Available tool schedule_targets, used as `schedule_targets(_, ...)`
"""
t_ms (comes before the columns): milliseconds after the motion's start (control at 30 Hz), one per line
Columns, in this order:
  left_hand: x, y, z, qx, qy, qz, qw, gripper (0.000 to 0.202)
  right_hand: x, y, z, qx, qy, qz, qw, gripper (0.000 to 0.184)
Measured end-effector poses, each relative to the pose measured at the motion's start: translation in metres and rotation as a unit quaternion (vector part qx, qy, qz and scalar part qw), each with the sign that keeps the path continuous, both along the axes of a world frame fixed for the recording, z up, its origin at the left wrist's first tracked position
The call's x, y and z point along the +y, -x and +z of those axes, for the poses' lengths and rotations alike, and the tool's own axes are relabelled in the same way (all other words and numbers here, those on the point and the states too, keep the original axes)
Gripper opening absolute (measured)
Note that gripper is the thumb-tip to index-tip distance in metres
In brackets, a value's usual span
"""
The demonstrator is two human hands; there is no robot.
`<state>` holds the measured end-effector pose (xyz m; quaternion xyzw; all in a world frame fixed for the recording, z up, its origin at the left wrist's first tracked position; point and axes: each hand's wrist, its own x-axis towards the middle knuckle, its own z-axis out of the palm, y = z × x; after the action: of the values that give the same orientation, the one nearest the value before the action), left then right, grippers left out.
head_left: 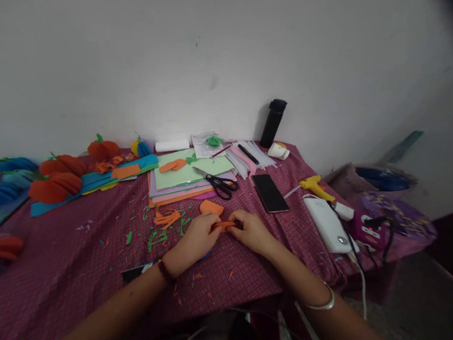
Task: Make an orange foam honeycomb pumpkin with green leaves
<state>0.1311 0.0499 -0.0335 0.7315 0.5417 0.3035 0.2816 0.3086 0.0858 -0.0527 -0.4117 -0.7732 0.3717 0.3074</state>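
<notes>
Between my two hands is a narrow piece of orange paper (226, 224), held near the table's front middle. My left hand (199, 235) pinches its left end, and my right hand (252, 231) grips the right end; the fingertips are partly hidden. Just beyond the left fingers lies a rounded orange paper cutout (211, 208). Black-handled scissors (220, 184) rest farther back, blades partly over a stack of coloured sheets (189, 174). Green paper scraps (155, 238) and orange strips (167, 217) are scattered left of my hands.
Paper pumpkins (57, 186) stand at the left. A phone (270, 193), a black bottle (273, 123), a yellow glue gun (315, 187), a white power bank (330, 224) and a purple power strip (370, 231) with cables occupy the right. A wall rises behind the table.
</notes>
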Motion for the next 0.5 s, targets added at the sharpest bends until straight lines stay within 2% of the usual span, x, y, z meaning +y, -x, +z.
schedule_targets(133,0.002,0.002,0.003,-0.061,0.017,0.019,0.998,0.02,0.002,-0.002,0.0,0.048,0.032,0.006,0.998,0.009)
schedule_targets(200,0.002,0.004,0.008,-0.107,0.027,0.033,0.993,0.022,0.002,-0.002,0.002,0.082,0.059,0.013,0.995,0.008)
schedule_targets(267,0.001,0.005,0.016,-0.162,0.038,0.043,0.985,0.02,0.001,0.002,0.006,0.119,0.085,0.019,0.989,0.014)
schedule_targets(400,-0.006,0.007,0.029,-0.272,0.049,0.063,0.959,0.016,-0.008,0.025,0.017,0.177,0.105,0.012,0.979,0.033)
schedule_targets(500,-0.016,0.011,0.03,-0.322,0.048,0.1,0.94,0.02,-0.015,0.049,0.023,0.192,0.094,0.004,0.977,0.037)
